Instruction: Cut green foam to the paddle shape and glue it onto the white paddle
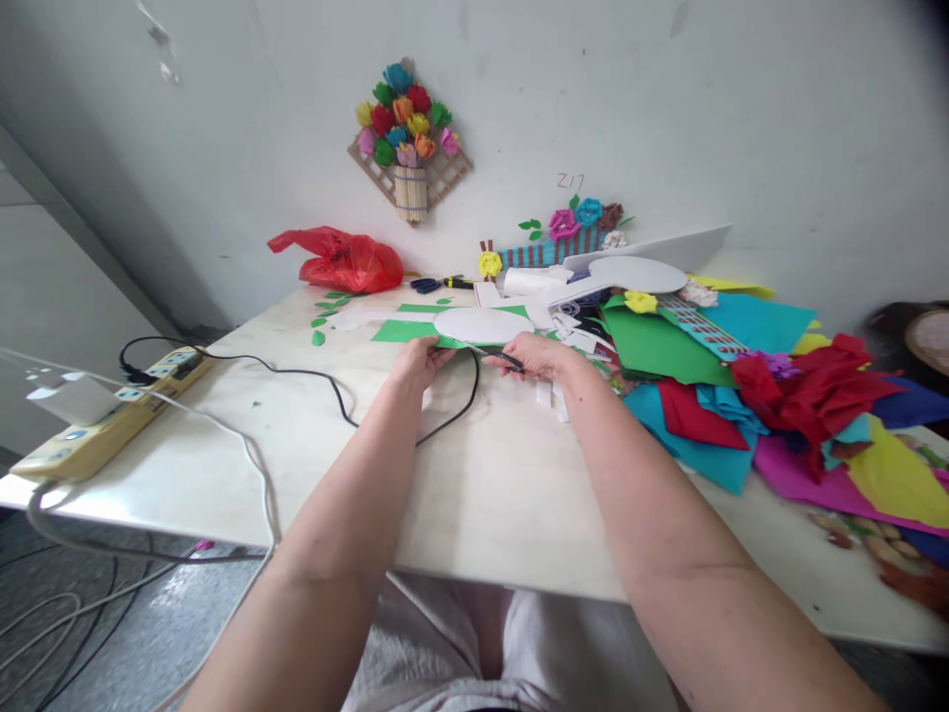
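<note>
My left hand [419,360] pinches the near edge of a green paper sheet [404,331] that lies on the white table [474,494]. A white oval cutout [483,324] rests on the green sheet just beyond my fingers. My right hand [535,356] is closed around a black cable [460,410], gripping it by its end near the oval. The cable loops down and left across the table between my forearms.
A heap of coloured paper [778,396] covers the table's right side. A red plastic bag [342,259] and blue-handled scissors [426,285] lie at the back. A yellow power strip [111,410] with a white charger sits at the left edge. Paper-flower crafts [406,129] hang on the wall.
</note>
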`<action>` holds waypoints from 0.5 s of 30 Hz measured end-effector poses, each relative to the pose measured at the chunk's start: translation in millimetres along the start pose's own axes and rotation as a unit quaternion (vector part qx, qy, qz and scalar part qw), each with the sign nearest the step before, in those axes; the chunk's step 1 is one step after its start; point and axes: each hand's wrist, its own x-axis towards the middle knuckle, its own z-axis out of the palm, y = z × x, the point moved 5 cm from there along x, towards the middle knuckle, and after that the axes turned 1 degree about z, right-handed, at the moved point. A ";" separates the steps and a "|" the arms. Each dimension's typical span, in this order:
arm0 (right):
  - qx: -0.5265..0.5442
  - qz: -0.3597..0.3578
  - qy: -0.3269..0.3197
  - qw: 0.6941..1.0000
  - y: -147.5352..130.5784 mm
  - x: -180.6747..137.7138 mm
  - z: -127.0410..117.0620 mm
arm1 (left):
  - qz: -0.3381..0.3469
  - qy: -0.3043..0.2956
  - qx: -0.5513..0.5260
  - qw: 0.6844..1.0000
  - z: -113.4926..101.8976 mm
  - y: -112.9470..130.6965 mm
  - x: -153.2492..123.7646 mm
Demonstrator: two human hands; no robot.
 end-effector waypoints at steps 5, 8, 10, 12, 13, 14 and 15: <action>0.003 0.007 -0.001 1.000 2.8 2.3 -0.5 | 0.004 -0.002 0.004 1.000 -0.1 -0.9 0.4; 0.007 0.005 -0.006 1.000 2.1 1.7 -0.9 | -0.004 -0.001 0.005 1.000 -0.3 -1.3 -0.1; 0.013 0.007 -0.012 1.000 0.6 0.4 -0.8 | -0.011 0.006 0.009 1.000 -1.6 -1.3 0.1; 0.017 0.014 -0.025 0.999 -0.8 -1.0 0.2 | -0.017 0.011 0.018 1.000 -2.7 -1.2 0.9; 0.017 0.018 -0.031 0.999 -1.3 -1.4 0.7 | -0.021 0.011 0.023 0.999 -3.1 -1.4 1.4; 0.016 0.022 -0.036 0.999 -1.4 -1.4 1.3 | -0.025 0.010 0.026 0.999 -3.4 -1.8 1.9; 0.015 0.026 -0.039 0.999 -1.1 -1.1 1.7 | -0.028 0.007 0.028 0.999 -3.4 -2.4 2.2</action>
